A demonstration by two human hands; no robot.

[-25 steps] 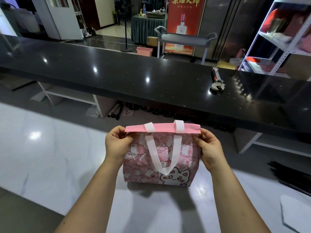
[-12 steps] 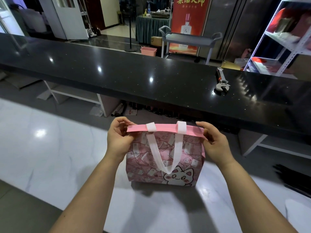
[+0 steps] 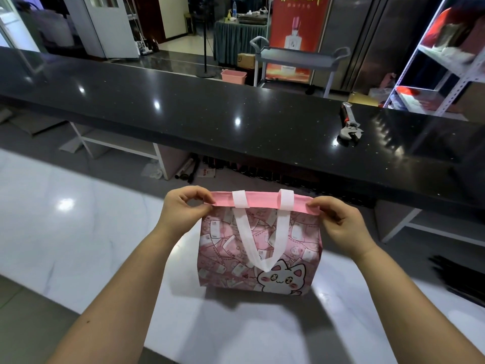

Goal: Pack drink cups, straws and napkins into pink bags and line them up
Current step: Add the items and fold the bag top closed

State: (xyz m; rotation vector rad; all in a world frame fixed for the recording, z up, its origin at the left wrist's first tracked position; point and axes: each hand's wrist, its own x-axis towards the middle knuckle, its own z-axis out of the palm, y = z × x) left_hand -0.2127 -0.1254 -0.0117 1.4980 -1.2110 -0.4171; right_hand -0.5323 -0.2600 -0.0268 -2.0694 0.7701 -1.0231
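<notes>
bag: pink bag is standing upright on the white counter, showing a cartoon cat and banknotes reading "100"
left hand: pinching the top hem's left corner
right hand: pinching the right corner
red poster: its writing is getting cropped, can't read it

Bag upright on table, left hand and right hand at its top corners; counter behind, wrench on it at right.
</notes>
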